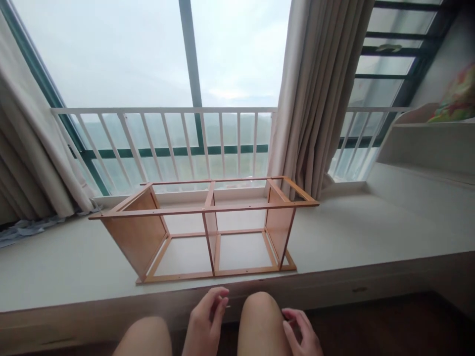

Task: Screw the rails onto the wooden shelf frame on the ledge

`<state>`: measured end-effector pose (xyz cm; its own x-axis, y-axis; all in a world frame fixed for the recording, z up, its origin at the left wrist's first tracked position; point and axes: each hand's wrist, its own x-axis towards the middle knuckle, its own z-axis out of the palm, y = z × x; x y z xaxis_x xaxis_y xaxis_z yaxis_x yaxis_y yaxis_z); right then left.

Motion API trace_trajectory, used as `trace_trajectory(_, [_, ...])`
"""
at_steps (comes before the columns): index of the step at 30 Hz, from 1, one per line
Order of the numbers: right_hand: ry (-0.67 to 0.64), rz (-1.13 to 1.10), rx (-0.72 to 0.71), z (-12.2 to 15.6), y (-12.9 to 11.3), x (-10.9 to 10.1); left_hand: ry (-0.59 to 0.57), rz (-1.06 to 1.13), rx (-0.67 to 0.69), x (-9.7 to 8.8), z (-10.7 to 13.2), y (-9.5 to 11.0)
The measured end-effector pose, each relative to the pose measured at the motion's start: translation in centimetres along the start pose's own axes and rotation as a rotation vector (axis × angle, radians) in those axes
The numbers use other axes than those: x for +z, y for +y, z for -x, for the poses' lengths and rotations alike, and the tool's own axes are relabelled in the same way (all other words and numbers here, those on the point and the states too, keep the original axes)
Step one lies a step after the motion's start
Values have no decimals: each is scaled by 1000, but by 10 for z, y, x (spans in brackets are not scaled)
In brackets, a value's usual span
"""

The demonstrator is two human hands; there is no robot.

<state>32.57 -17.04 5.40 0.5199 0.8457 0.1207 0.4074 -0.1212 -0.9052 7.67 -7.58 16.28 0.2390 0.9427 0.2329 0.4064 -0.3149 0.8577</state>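
A wooden shelf frame with panels between its long rails lies on its side on the white window ledge. Below its near rail, between the two bare knees, is my left hand. Its fingers are loosely bent, with a gap between thumb and forefinger and nothing held. My right hand rests beside the right knee, fingers half curled and apart, also holding nothing. Both hands are clear of the frame. Part of the right hand is cut off by the lower picture edge.
Behind the frame runs a white railing in front of a large window. Beige curtains hang at the left and right. At the far right stands a white shelf unit with a colourful item on it.
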Motion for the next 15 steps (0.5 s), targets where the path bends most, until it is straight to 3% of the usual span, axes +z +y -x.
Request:
trace_trajectory(4, [49,155,-554,-4,-56,3,-183,3,79,36,-16,26])
trace_trajectory(6, [108,174,-691,-10,-66,3,-248,-4,111,52,-22,39])
trace_trajectory(11, [224,138,-750,-20,-53,-4,-391,-46,176,86,-27,62])
trace_trajectory(15, [246,118,-553,-17,-43,-12,-441,-100,210,111,-29,71])
